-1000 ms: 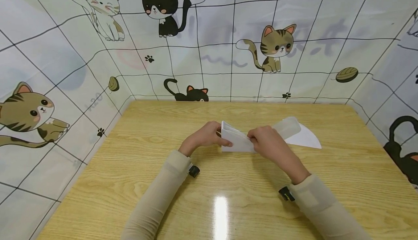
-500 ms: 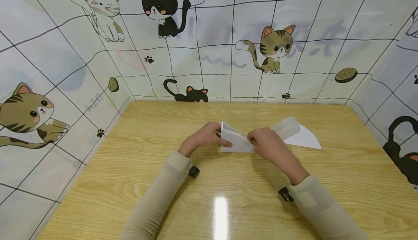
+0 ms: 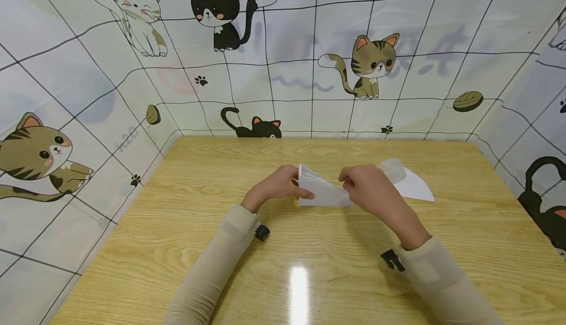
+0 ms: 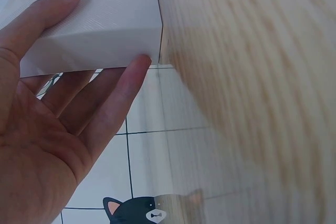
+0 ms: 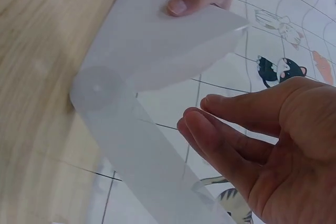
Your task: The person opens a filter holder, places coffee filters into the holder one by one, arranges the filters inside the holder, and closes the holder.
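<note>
A white case (image 3: 323, 191) with a slanted open top stands on the table, its tall end to the left. My left hand (image 3: 276, 182) holds that end, thumb on the near face and fingers behind the end wall (image 4: 94, 48). From the low corner, at a round joint (image 5: 100, 87), a translucent strip (image 5: 142, 153) reaches away to the right. My right hand (image 3: 367, 190) hovers by the low end, fingers bent and thumb close to them. In the right wrist view these fingers (image 5: 202, 129) hold nothing and stand apart from the case's edge.
Right of my hand, a white fan-shaped sheet (image 3: 415, 187) lies on the wooden table (image 3: 221, 167), partly under the strip's rounded end (image 3: 392, 169). A cat-patterned cloth (image 3: 292, 89) hangs behind the table and at both sides.
My right hand has let go of the case's slanted edge and shifted slightly right and up. My left hand and the case have stayed in place.
</note>
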A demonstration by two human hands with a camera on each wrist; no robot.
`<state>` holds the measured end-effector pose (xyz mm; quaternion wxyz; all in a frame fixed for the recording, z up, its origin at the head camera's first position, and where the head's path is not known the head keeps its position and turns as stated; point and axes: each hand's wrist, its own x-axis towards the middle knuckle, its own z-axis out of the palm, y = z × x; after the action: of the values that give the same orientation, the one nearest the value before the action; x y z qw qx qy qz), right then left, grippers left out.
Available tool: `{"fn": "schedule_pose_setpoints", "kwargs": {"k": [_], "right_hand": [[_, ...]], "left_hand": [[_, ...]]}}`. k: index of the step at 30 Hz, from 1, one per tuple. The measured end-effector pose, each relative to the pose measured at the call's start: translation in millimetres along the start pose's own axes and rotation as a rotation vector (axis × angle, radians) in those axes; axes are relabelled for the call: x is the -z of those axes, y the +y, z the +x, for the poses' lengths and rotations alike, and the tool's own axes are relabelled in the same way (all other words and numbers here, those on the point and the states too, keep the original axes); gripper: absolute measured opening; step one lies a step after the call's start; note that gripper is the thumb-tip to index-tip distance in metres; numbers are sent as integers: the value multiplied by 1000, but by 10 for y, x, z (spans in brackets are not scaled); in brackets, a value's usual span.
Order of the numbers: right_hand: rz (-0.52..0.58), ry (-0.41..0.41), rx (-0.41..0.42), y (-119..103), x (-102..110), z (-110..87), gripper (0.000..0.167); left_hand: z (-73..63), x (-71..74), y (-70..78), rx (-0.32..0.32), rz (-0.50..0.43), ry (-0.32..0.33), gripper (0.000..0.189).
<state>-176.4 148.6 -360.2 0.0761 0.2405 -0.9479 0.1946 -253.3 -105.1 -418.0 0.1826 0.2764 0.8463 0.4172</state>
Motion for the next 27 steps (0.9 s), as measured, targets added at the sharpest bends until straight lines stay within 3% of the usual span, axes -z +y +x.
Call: {"fn": "schedule_pose_setpoints", "kwargs": {"k": [5,11,27], "right_hand": [[22,20,-39,8,157,-42,13],[11,88,-19,-1,321,-93,10],[-2,173,-32,80,577,-190,10]], "left_hand": [[1,-3,1,-3,-8,-4,37],[-1,-13,-4,-6,-18,-3,36],[1,-9,-15,-8,-47,-6,35]]}}
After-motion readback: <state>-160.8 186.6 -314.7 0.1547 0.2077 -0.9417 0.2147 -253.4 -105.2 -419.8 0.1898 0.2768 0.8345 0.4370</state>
